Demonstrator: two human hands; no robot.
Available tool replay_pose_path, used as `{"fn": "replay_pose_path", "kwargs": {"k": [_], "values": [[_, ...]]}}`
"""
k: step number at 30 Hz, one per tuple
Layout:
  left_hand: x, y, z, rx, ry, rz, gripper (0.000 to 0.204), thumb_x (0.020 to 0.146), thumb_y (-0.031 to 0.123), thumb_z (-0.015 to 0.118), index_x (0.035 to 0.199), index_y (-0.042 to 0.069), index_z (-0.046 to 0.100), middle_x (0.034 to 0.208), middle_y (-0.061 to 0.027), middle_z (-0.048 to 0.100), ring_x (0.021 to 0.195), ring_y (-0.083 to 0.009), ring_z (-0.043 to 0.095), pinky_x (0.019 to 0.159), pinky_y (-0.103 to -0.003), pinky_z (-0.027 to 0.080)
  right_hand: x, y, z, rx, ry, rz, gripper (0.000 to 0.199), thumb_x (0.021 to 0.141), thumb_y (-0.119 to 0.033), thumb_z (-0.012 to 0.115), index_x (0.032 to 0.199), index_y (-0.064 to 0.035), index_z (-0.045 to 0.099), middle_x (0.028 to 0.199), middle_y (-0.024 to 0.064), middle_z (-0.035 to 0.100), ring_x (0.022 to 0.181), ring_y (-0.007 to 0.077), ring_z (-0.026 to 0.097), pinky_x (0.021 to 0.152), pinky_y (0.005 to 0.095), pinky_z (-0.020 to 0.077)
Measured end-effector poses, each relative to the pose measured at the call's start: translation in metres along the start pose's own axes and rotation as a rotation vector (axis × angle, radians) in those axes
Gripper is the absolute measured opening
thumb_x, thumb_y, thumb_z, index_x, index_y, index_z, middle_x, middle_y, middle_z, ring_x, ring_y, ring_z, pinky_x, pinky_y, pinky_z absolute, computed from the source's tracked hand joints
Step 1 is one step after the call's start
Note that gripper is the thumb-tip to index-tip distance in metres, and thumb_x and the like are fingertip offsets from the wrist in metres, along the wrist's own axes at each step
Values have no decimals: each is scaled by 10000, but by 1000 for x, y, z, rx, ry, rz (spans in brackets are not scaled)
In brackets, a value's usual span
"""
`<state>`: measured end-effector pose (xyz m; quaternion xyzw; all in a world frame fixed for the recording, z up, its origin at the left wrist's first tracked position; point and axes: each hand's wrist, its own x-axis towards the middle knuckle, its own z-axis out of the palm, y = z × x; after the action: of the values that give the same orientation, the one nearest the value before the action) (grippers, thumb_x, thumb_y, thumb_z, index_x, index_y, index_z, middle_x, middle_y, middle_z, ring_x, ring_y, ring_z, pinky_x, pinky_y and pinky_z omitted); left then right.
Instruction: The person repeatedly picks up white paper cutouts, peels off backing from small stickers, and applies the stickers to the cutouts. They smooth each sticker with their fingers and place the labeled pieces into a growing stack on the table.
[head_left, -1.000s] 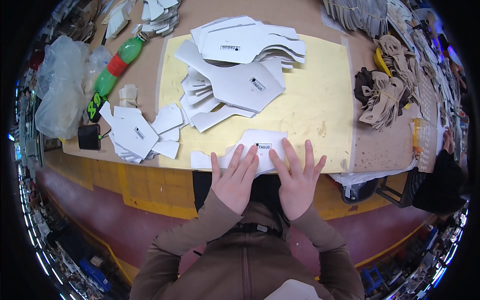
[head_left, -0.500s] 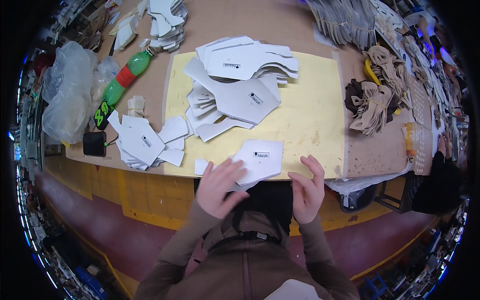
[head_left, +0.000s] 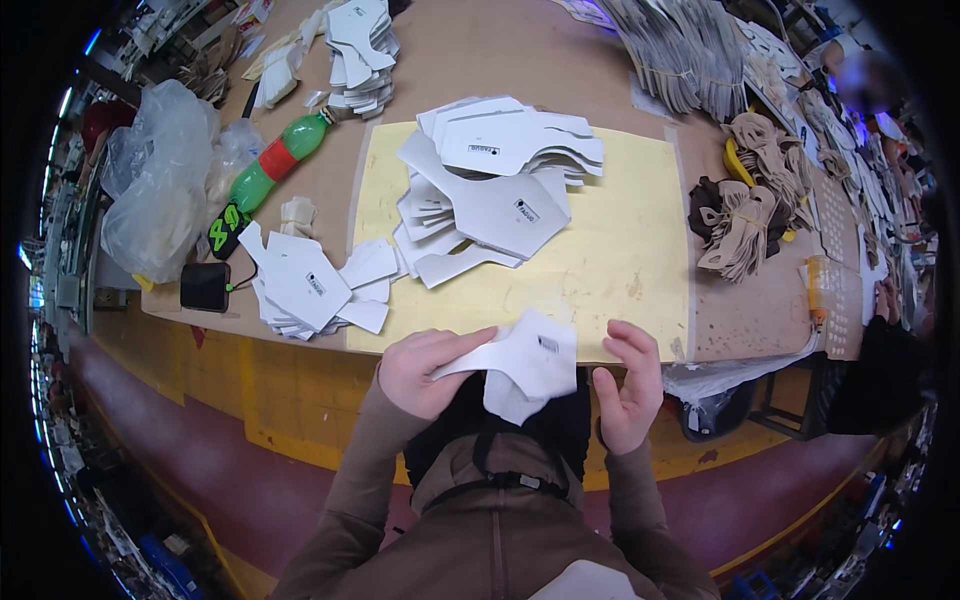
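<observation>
Between thumb and fingers, my left hand (head_left: 428,368) grips the narrow end of a white cut piece (head_left: 545,352) with a small black print. The piece is bent and hangs over the table's front edge, a pale layer showing below it. To its right my right hand (head_left: 630,385) is held with fingers apart and nothing in them. Beyond both hands, a fanned stack of similar white pieces (head_left: 510,215) lies on a yellow sheet (head_left: 640,240). A smaller pile of white pieces (head_left: 305,285) is at the left near the front edge.
At the left are a black phone (head_left: 205,287), a green bottle (head_left: 282,165) and clear plastic bags (head_left: 160,190). Bundled beige pieces (head_left: 745,230) and an orange-tinted bottle (head_left: 818,290) stand at the right. Grey bundles (head_left: 685,60) lie at the far right. Another person's dark sleeve (head_left: 880,355) shows there.
My left hand has taken hold of the white piece that lay at the front edge and lifted it toward me. The right hand stays open. The view has shifted slightly.
</observation>
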<state>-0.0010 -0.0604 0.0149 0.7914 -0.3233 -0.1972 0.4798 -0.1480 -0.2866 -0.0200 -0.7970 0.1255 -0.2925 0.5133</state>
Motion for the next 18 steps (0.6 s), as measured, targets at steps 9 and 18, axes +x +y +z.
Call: {"fn": "replay_pose_path", "kwargs": {"k": [9, 18], "values": [[22, 30, 47, -686, -79, -433, 485, 1054, 54, 427, 1527, -49, 410, 821, -142, 722, 599, -181, 706, 508, -260, 543, 0, -5, 3, -146, 358, -319, 446, 936, -330, 702, 1226, -15, 574, 1182, 161, 539, 1063, 303, 535, 935, 440, 457], [14, -4, 56, -897, -214, -587, 464, 1085, 173, 489, 1498, -34, 453, 961, -120, 613, 621, -244, 722, 488, -269, 545, 19, -16, -23, -146, 349, -29, 111, 958, -14, 550, 994, 52, 632, 1001, 132, 634, 945, 244, 591, 897, 342, 468]]}}
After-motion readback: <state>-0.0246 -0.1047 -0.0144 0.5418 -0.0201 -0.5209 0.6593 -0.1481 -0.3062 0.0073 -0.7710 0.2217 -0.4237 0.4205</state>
